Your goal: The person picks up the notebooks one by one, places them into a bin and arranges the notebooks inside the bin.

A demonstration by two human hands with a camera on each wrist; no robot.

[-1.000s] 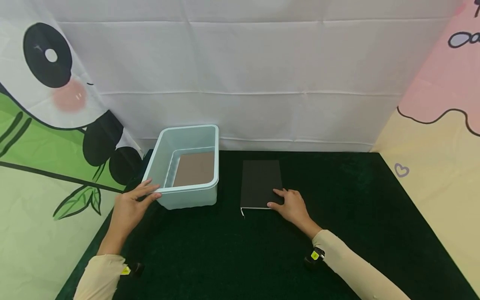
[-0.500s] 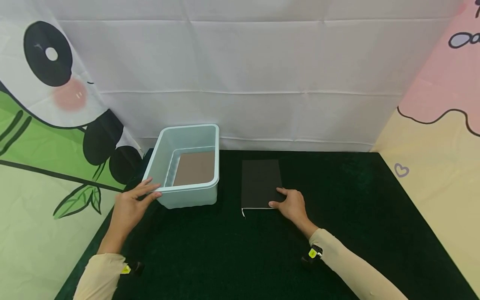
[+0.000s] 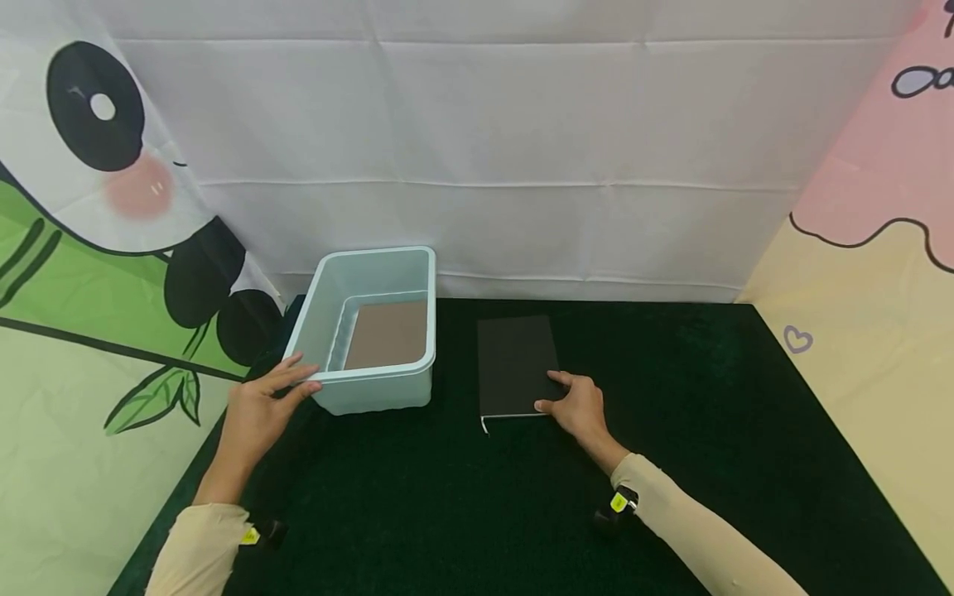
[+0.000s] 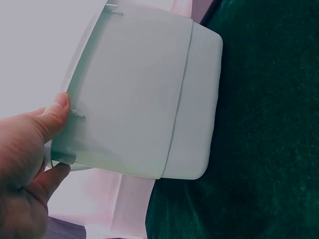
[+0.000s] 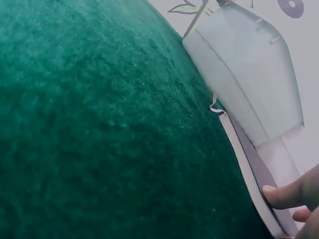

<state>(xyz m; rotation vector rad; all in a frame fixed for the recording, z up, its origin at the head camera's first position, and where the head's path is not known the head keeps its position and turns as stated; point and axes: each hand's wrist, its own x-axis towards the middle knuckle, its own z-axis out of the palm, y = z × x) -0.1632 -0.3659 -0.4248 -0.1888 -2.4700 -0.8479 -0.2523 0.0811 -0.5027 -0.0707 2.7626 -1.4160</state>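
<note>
A pale blue plastic storage bin (image 3: 380, 389) stands at the back left of the table. My left hand (image 3: 257, 414) grips its near left corner; in the left wrist view the thumb (image 4: 61, 102) lies on the outside just under the rim, other fingers partly hidden. Inside the bin lies a flat grey-brown rectangle (image 3: 387, 335). Right of the bin is a black hardcover notebook (image 3: 516, 364) with a white ribbon at its near left corner. My right hand (image 3: 585, 414) holds the notebook's near right corner, thumb (image 5: 281, 195) at the near edge, fingers along the right side.
Dark green velvet cloth (image 3: 417, 497) covers the table. A white creased curtain (image 3: 507, 149) hangs right behind the bin and notebook. Printed cartoon sheets flank the table, a panda on the left (image 3: 112, 199) and pink and yellow on the right (image 3: 879, 331).
The notebook has turned slightly anticlockwise, its far edge shifting left. My right hand has moved a little left along with it. The left hand and the bin stay in place.
</note>
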